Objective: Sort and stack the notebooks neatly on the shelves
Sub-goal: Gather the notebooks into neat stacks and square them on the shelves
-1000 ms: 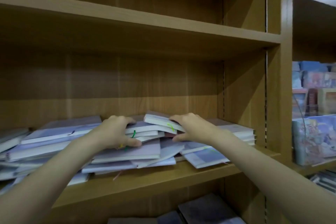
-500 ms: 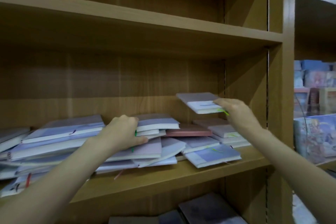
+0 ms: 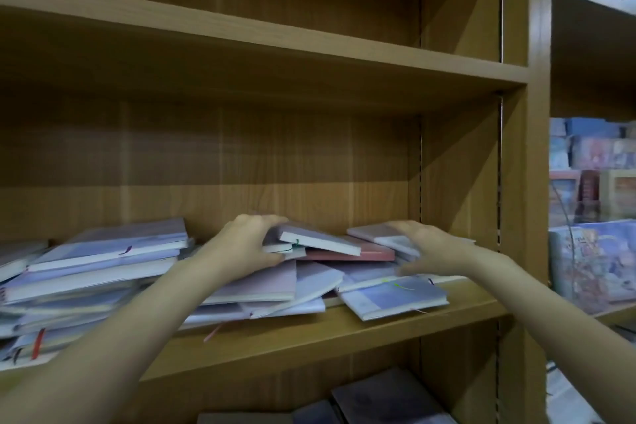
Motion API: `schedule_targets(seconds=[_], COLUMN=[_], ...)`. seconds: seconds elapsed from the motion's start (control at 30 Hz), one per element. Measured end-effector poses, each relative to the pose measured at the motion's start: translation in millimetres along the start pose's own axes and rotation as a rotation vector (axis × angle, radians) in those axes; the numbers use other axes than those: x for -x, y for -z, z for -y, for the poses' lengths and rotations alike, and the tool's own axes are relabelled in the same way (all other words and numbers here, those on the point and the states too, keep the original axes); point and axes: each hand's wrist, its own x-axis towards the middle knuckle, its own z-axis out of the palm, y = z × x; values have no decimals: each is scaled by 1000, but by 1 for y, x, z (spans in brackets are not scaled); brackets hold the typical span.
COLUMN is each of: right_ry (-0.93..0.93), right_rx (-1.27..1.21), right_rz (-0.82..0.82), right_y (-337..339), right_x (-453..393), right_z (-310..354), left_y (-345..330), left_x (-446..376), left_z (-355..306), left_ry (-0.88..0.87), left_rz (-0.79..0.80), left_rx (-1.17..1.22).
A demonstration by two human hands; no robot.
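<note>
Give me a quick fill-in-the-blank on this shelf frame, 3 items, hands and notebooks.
1. The left hand grips a tilted notebook that has a ____ ribbon bookmark.
2. The right hand rests on the small stack at the ____ end of the shelf.
3. Under the tilted notebook lies a flat one with a ____ cover.

Missing words: green; right; pink

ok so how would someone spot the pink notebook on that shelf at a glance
Look at the wooden middle shelf strewn with pale lilac and blue notebooks. Between the left hand and right hand lies a flat dusty-pink notebook, partly under a tilted grey one. Its reddish-pink cover stands out among its neighbours.
</note>
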Motion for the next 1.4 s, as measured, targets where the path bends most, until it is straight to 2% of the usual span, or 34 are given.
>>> schedule_targets(seconds=[0.1,0.13,0.23,0.3,0.37,0.47,0.53,0.6,0.63,0.7,0.73,0.77,0.83,0.87,0.93,0.97,1.0,1.07,1.13,1.3,1.4], right_ry=[182,222,247,213,193,333,314,242,175,-13,-73,-85,2,76,180,226,277,250,237,226,137], right_rx=[-247,-225,83,202,206,282,380,426,457,562,536,439,104,-43,-149,-74,14,60,94,437,418], right_rz=[-77,-71,-76,-251,-485,-833,-939,-898,-790,-398,-267,-247,-334,-294,-45,52,76,21,-12,20,-2], right_y=[1,-3,-19,-17,-5,17,23,20,15,2,-3,-5,-6,-5,-9,-17,-24,-30,-28,-34,-40], right_x=[-2,-7,-27,-35,-37,-25,-13,-2,2,9,14,18,29,36,46,46,44,38,37,38,34], right_z=[53,65,83,82,74,48,23,-7,-23,-50,-55,-53,-32,-17,17,27,31,30,33,50,49], left_y=[-4,-4,1,4,4,2,2,3,3,2,2,1,-4,-7,-16,-21,-24,-25,-21,-11,1], left_x=[2,3,10,18,24,24,23,23,24,23,24,27,35,41,52,55,55,53,51,49,48], left_z=[1,1,3,4,2,0,2,4,4,4,3,3,-1,-7,-19,-20,-19,-13,-6,-5,0], left_ry=[53,74,125,132,127,106,103,101,99,110,114,111,57,12,-52,-60,-66,-74,-67,-92,-107], left_rz=[-20,-5,66,79,73,65,69,66,62,63,68,77,98,101,137,141,125,77,63,60,6], left_rx=[104,66,-237,-406,-512,-549,-519,-502,-507,-496,-442,-341,-107,-46,-179,-294,-380,-442,-415,-401,-385])
